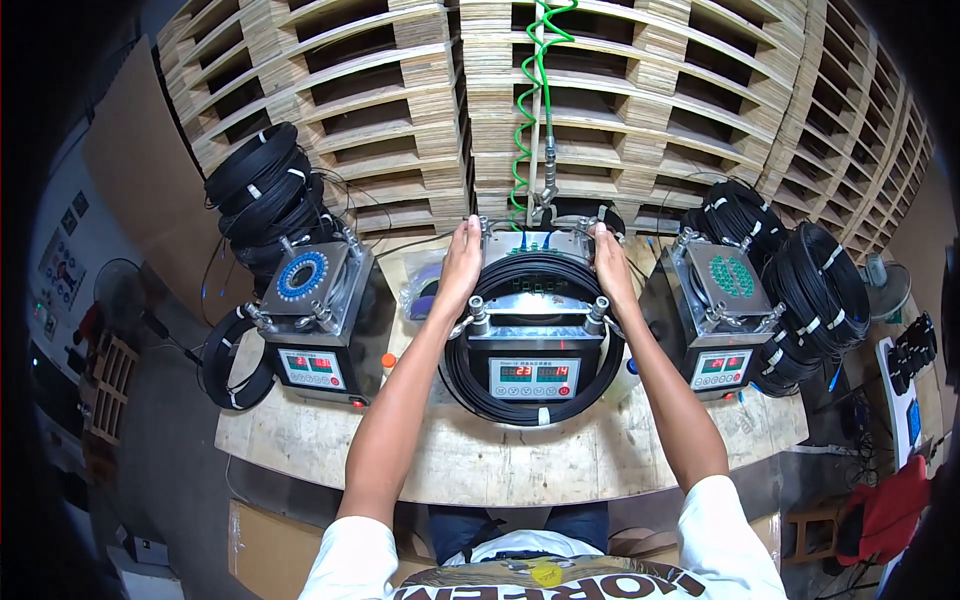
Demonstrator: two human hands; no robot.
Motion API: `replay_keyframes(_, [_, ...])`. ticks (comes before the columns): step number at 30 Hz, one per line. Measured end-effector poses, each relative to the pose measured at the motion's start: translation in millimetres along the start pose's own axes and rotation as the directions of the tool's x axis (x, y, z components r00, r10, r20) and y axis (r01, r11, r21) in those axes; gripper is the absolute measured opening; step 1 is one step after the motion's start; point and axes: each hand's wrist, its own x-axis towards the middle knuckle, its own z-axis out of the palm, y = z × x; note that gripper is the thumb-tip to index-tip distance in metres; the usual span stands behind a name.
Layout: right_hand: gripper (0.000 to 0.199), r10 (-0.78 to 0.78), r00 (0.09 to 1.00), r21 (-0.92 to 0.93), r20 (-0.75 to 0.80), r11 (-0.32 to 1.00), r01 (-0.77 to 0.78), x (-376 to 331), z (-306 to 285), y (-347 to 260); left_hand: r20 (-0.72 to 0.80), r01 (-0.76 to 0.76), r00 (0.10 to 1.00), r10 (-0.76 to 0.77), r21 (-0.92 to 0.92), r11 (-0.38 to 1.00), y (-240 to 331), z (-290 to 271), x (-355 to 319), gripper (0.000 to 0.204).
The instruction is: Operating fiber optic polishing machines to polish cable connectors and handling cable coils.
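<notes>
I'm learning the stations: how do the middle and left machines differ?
The middle machine has a black coil around its display; the left machine has none there. The left hand and right hand flank the middle machine, not the left machine. Both show lit red digits.

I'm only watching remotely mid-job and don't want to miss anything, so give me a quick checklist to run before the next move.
1. Left hand at the left side of the middle machine's top: ok.
2. Right hand at the opposite side: ok.
3. Firm hold by both hands: cannot tell; the inner sides of the fingers are largely hidden.
4. Middle machine's display panel lit and unobstructed: ok.
5. Black cable coil away from the middle machine: not ok; its loop surrounds the panel, with the lower arc beneath it.
6. Green spiral hose out of both hands: ok; it hangs behind the machine.
</notes>
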Motion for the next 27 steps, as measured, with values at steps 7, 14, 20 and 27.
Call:
replay_keyframes(7, [0.061, -0.002, 1.0, 0.001, -0.027, 1.0, 0.002, 0, -7, 4, 0.148, 0.039, 0.989, -0.027, -0.074, 0.996, 25, -1, -13, 0.081])
replay_keyframes(14, [0.061, -0.017, 1.0, -0.036, -0.002, 0.999, 0.017, 0, -5, 0, 0.153, 0.061, 0.987, -0.055, -0.034, 0.998, 23, -7, -13, 0.08])
replay_keyframes(20, [0.057, -0.057, 0.998, 0.035, -0.02, 0.998, 0.057, -3, -3, -4, 0.095, 0.092, 0.991, -0.092, 0.005, 0.996, 19, -5, -12, 0.085])
replay_keyframes(27, [0.061, 0.017, 0.999, -0.002, -0.046, 1.0, -0.017, -3, -5, -7, 0.118, 0.038, 0.992, -0.034, -0.029, 0.999, 17, -4, -11, 0.085])
